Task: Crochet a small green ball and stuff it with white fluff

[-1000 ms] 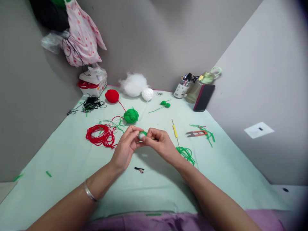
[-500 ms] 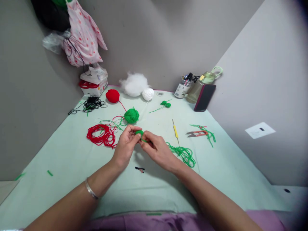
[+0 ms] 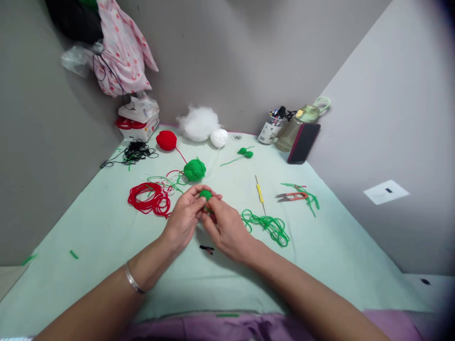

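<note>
from the small green yarn pc (image 3: 205, 194), approx mid-table in front of you, a green scrap (image 3: 73, 255) lies well out at 8 o'clock. box (image 3: 138, 129) w/ plastic on top is far off at 10, & the black yarn tangle (image 3: 137, 150) sits at 10 too, nearer you than the box. silver bracelet (image 3: 134, 278) on your l wrist, btwn 7 & 8. red yarn coil (image 3: 151, 203) at 9, red ball (image 3: 166, 140) btwn 10 & 11.

your l hand (image 3: 182, 215) comes in from 8: thumb & fingers closed around the green pc, pinching it, no real gap. green ball (image 3: 195, 169) just beyond at 11, white fluff (image 3: 199, 124) far back at 12, white ball (image 3: 219, 138) touching or nearly touching its r side. small black clip (image 3: 206, 248) at 6.

your r hand (image 3: 227, 229) comes in from 4, fingers curled in against the pc's near r edge; tips hidden, can't tell what they grip. leafy green pcs (image 3: 245, 152) at 2, yellow-handled hook (image 3: 259, 193) at 3, loose green yarn (image 3: 277, 232) at 4. pen cup (image 3: 268, 131), bottle (image 3: 284, 139) & phone (image 3: 304, 143) at 2, far back; phone leans on bottle. orange snips (image 3: 297, 195) at 3, touching green offcuts (image 3: 313, 201).
</note>
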